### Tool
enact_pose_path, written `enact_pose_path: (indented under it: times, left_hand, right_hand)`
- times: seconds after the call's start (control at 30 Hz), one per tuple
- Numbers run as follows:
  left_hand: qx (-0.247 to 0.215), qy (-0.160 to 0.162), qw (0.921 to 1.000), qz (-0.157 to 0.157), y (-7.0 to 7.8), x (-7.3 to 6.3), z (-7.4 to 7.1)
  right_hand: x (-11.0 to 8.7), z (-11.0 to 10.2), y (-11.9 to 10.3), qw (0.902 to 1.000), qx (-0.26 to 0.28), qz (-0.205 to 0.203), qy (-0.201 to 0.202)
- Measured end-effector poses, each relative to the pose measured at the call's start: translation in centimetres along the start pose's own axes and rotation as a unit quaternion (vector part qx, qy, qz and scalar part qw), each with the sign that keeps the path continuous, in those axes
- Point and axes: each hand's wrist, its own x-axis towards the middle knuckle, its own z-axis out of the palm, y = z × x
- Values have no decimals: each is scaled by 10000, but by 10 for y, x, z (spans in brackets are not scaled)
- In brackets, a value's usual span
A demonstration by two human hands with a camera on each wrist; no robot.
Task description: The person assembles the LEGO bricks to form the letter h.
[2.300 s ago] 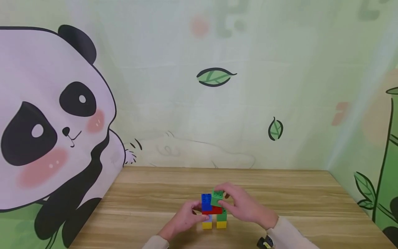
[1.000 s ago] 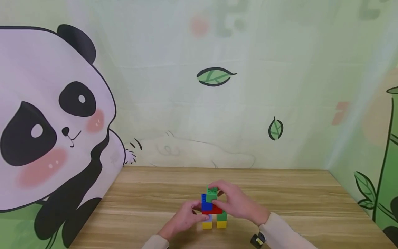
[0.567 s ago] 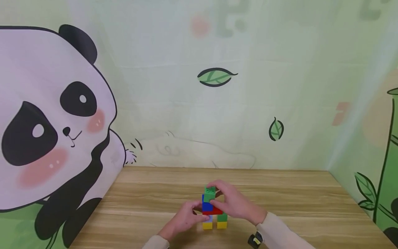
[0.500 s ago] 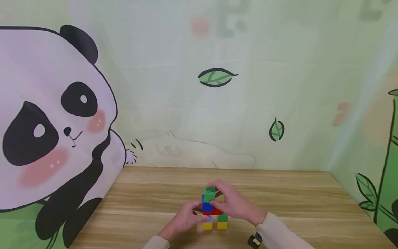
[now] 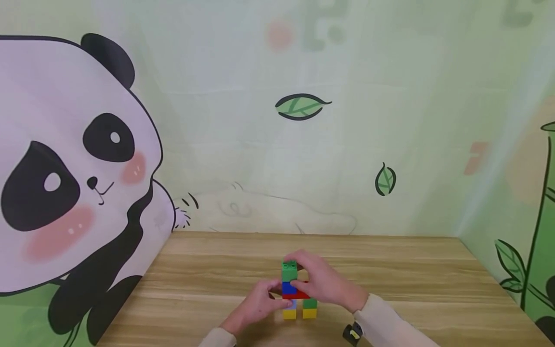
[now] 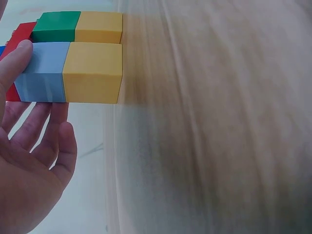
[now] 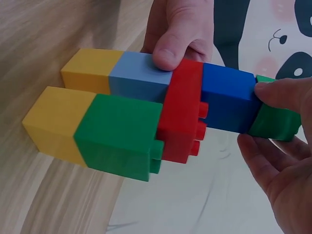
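Observation:
Two short brick pillars stand on the table: a light blue brick [image 7: 140,73] on a yellow brick [image 7: 90,68], and a green brick [image 7: 119,129] on another yellow brick [image 7: 58,119]. A red brick [image 7: 183,112] lies on the light blue one and reaches toward the green one. Above its left end sits a dark blue brick [image 7: 229,95], topped by a second green brick [image 5: 289,274]. My right hand [image 5: 327,282] pinches this upper green brick between thumb and fingers. Thumb in front and fingers behind, my left hand [image 5: 262,301] grips the light blue brick near the red one.
The wooden table [image 5: 208,265] extends around the bricks. Behind it hangs a pale green backdrop [image 5: 243,135] printed with a panda [image 5: 65,120] and leaves. A black device [image 5: 353,333] shows at the right wrist.
My right hand has carried the upper green brick leftward, from beside the dark blue brick to right over it, now lined up on top. The left hand has kept its grip.

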Motion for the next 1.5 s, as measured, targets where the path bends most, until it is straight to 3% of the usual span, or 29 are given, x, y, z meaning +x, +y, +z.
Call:
enact_pose_path:
  times: [0.73, 1.03, 1.23, 1.33, 1.5]
  left_hand:
    - [-166, 129, 9994, 275, 1, -3, 3]
    - [-171, 108, 9997, 147, -2, -3, 4]
    - [-208, 155, 9993, 284, -5, -3, 6]
    - [-248, 167, 9991, 299, 0, -4, 6]
    - [-305, 159, 9988, 335, 22, -12, 1]
  right_hand:
    - [-1, 1, 0, 9999, 169, 22, 2]
    - [-1, 1, 1, 9999, 158, -35, -16]
    - [-1, 1, 1, 9998, 170, -58, -24]
    - [-1, 1, 1, 9999, 153, -41, -9]
    - [-1, 2, 2, 9999, 106, -62, 9]
